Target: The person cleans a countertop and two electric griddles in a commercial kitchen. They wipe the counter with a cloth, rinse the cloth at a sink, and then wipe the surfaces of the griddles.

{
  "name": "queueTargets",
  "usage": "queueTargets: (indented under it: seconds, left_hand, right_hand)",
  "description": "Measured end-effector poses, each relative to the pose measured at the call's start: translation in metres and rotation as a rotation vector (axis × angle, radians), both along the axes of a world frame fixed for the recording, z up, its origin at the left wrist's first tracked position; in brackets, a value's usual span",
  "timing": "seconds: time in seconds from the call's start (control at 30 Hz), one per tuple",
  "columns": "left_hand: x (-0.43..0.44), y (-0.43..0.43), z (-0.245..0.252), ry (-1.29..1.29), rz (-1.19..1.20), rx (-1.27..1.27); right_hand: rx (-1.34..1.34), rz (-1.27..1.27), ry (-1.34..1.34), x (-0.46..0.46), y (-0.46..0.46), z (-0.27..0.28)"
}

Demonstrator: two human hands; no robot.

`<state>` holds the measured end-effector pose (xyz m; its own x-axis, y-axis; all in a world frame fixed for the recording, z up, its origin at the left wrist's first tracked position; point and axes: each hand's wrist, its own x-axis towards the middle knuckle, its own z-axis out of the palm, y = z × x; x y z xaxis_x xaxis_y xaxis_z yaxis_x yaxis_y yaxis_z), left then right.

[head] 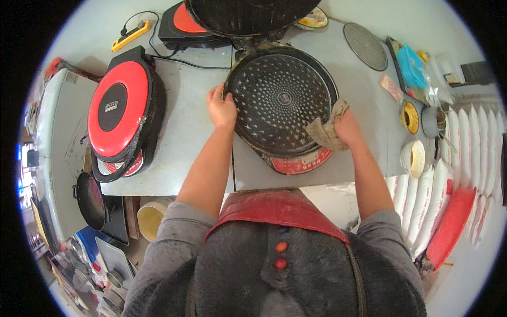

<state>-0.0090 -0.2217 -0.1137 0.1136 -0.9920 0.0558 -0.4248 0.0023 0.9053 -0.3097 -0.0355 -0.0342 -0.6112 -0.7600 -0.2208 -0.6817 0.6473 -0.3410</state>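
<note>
An electric baking pan (277, 115) stands before me, its round dark plate patterned with pale stars and its black lid (253, 16) raised at the back. My left hand (223, 107) rests against the left rim, thumb at the edge. Bunched in my right hand (348, 128) is a stained grey-brown cloth (326, 132), which hangs over the pan's right front rim. A red panel (303, 161) with writing shows at the pan's front.
Left stands a closed red and black electric baking pan (136, 115); another red-topped appliance (190, 20) is behind. A yellow power strip (130, 36), cables, a round grey mat (365, 46), a blue basket (410, 65) and bowls (412, 158) lie around. White sacks (427, 206) are stacked right.
</note>
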Motion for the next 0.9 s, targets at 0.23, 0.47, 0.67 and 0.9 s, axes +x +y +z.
queueTargets:
  seconds: [0.23, 0.47, 0.67, 0.9]
  left_hand:
    - [0.003, -0.003, 0.003, -0.108, -0.064, -0.079]
    - [0.004, -0.004, 0.005, -0.023, -0.082, -0.048]
    - [0.002, 0.0, 0.011, 0.014, -0.008, 0.028]
    - [0.002, -0.001, 0.011, -0.054, -0.017, 0.01]
  right_hand:
    - [0.104, 0.189, -0.059, 0.015, 0.029, 0.064]
    - [-0.342, 0.863, 0.59, -0.019, -0.107, -0.003]
    - [-0.099, 0.648, 0.445, 0.041, 0.001, -0.017]
    - [-0.062, 0.526, -0.243, 0.196, -0.016, 0.026]
